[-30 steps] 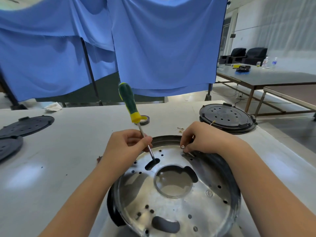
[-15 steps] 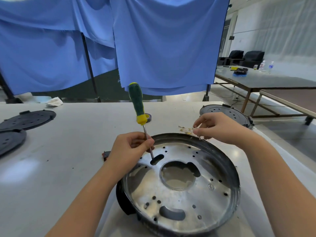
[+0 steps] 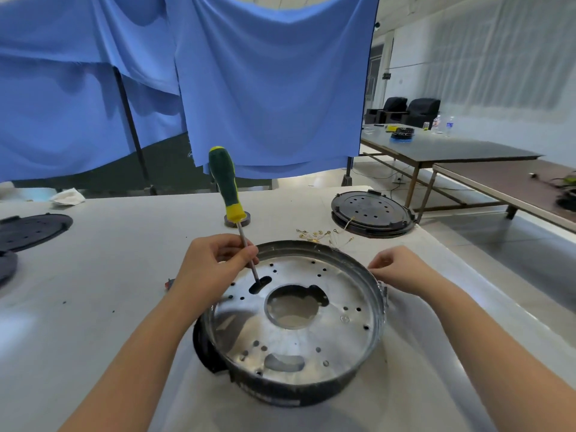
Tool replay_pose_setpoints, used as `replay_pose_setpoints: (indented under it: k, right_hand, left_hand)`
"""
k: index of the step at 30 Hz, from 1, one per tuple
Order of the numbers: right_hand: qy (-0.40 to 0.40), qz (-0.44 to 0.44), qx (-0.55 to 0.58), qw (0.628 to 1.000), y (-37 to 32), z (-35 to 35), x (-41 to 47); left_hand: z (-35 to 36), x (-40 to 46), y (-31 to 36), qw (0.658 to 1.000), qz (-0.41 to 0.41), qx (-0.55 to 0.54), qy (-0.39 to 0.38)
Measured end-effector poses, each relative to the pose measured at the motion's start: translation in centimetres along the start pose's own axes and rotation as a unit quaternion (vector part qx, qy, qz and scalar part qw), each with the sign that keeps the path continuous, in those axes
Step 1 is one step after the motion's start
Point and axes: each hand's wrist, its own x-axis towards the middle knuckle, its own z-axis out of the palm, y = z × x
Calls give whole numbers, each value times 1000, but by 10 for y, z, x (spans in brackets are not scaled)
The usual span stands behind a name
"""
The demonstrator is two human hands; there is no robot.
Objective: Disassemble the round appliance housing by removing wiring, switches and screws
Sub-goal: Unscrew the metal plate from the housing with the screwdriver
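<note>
We are in what looks like a workshop or industrial hall set up for recording. Blue cloth sheets [image 3: 268,88] hang on dark stands as a backdrop behind our white table [image 3: 93,291]. Black perforated round covers [image 3: 372,213] lie on it, with small loose terminals [image 3: 314,234] beside them. To the right stand long dark worktables [image 3: 452,151] on metal legs, black armchairs [image 3: 408,110] and a pale corrugated wall [image 3: 498,57].

Left hand [image 3: 215,266] pinching; right hand [image 3: 397,268] loosely curled, forearms extended.
</note>
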Motion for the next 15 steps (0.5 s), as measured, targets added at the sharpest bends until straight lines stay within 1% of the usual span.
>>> replay_pose_setpoints:
  k: [3, 5, 6, 8, 10, 12, 13, 15]
  right_hand:
    - [20, 3, -12, 1000, 7, 9, 2]
    - [24, 4, -36, 999, 10, 15, 1]
    - [34, 2, -51, 998, 10, 16, 0]
    - [85, -20, -61, 994, 7, 16, -4]
    - [149, -63, -7, 987, -5, 9, -12]
    - [177, -121, 93, 972, -28, -1, -26]
    - [169, -148, 141, 964, -43, -6, -35]
    - [108, -187, 218, 952, -71, -10, -52]
  left_hand:
    - [1, -7, 8, 1000, -3, -13, -12]
    - [2, -14, 12, 1000, -5, -3, -26]
    - [3, -17, 14, 999, -6, 2, -32]
    - [4, -23, 17, 999, -9, 7, -45]
    - [6, -28, 22, 998, -14, 0, -57]
    - [8, -32, 28, 998, -13, -20, -60]
    - [9, -33, 32, 998, -10, -27, -62]
    - [13, -36, 40, 997, 1, -22, -76]
